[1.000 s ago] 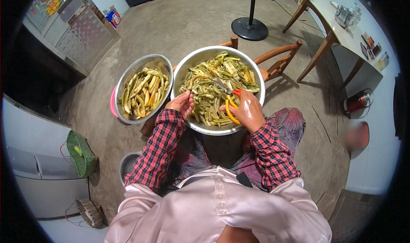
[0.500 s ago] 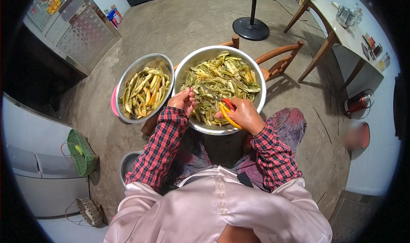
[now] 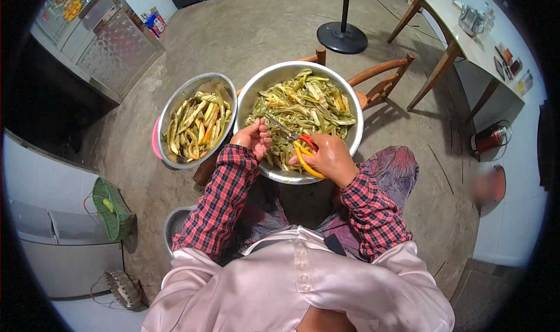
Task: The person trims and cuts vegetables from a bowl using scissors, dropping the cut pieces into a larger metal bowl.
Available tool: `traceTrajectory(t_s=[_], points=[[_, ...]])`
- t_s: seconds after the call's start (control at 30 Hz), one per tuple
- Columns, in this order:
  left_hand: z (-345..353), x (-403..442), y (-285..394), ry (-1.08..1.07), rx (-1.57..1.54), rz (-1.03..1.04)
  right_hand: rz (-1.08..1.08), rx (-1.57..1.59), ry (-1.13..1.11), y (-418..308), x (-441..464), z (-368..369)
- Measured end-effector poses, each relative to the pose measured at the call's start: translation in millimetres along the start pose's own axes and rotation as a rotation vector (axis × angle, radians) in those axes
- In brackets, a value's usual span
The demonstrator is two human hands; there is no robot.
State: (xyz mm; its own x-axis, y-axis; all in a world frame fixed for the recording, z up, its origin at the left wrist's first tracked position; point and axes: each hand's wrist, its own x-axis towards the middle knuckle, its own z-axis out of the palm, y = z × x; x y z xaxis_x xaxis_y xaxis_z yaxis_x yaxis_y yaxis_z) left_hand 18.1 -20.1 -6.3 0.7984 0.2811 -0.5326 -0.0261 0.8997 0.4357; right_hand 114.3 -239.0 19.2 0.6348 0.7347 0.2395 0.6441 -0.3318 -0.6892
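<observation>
A large metal basin (image 3: 357,119) holds many cut green and yellowish vegetable strips (image 3: 315,101). Over its right front part, my right hand (image 3: 331,160) grips scissors (image 3: 306,151) with yellow and red handles. The blades point up and left, their tips near my left hand (image 3: 255,138). That hand is closed at the basin's left front edge; a bit of green shows at its fingertips, too small to make out. Left of the big basin stands a smaller metal basin (image 3: 165,119) with longer, whole-looking pieces (image 3: 195,128) in it.
Behind the basin is a wooden chair (image 3: 382,81); farther back, a black round stand base (image 3: 342,38). A table (image 3: 443,17) with a kettle stands at the right. A green basket (image 3: 114,212) and a grey bowl (image 3: 175,227) are at the left.
My right hand has moved left and slightly down with the scissors, bringing the blades close to my left hand. My left hand has shifted slightly right.
</observation>
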Motion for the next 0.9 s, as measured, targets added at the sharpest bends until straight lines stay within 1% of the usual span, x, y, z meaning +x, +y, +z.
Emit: traceTrajectory(t_s=[0.17, 0.27, 0.53, 0.73, 0.83, 0.9], points=[[1, 1, -1, 0.020, 0.019, -0.003, -0.002, -0.055, -0.022, 0, 0, 0], [-2, 4, -2, 0.010, 0.015, -0.008, -0.064, -0.019, 0.072, 7, -1, 7], [11, -4, -6, 0.122, 0.154, 0.060, -0.055, -0.041, 0.056, 3, -1, 3], [8, -2, -6, 0.145, 0.220, 0.086, -0.048, -0.035, 0.012, 11, -1, 10], [2, 3, -4, 0.144, 0.252, 0.123, -0.047, -0.004, 0.016, 10, 0, 11], [4, 1, -6, 0.173, 0.332, 0.195, -0.031, 0.011, 0.013, 9, 0, 11]])
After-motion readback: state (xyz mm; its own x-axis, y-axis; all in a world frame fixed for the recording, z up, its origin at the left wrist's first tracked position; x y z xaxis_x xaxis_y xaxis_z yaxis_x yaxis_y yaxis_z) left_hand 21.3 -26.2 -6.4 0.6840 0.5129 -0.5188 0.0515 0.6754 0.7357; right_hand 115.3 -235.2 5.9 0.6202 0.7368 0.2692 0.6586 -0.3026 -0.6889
